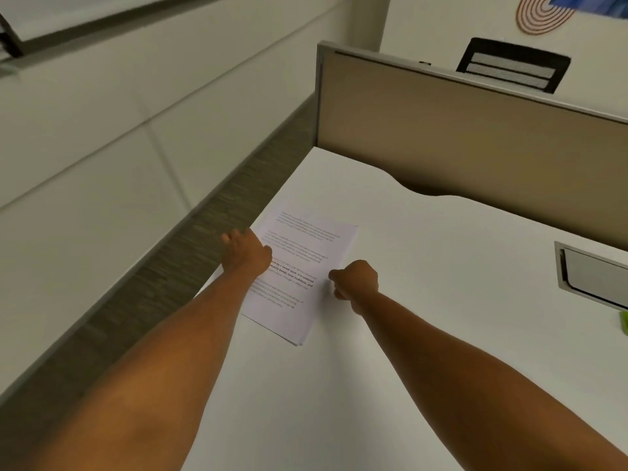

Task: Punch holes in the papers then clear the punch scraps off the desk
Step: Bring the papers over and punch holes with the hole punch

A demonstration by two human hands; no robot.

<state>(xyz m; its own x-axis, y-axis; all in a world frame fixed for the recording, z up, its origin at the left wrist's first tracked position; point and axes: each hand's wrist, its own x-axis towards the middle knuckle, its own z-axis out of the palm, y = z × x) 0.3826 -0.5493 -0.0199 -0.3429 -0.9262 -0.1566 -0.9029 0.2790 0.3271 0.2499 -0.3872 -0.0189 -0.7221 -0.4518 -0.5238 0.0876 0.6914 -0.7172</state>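
Note:
A thin stack of printed papers (302, 266) lies flat near the left edge of the white desk (424, 266). My left hand (246, 251) rests on the stack's left long edge, fingers curled over it at the desk's edge. My right hand (356, 282) sits at the stack's right long edge with its fingers curled in and touching the paper. Whether either hand pinches the sheets is hard to tell. No hole punch and no paper scraps are in view.
A beige partition (475, 130) closes the desk's far side. A grey cable hatch (591, 277) is set into the desk at the right, with a green object (623, 322) at the frame's edge. Grey carpet (136, 300) lies left of the desk.

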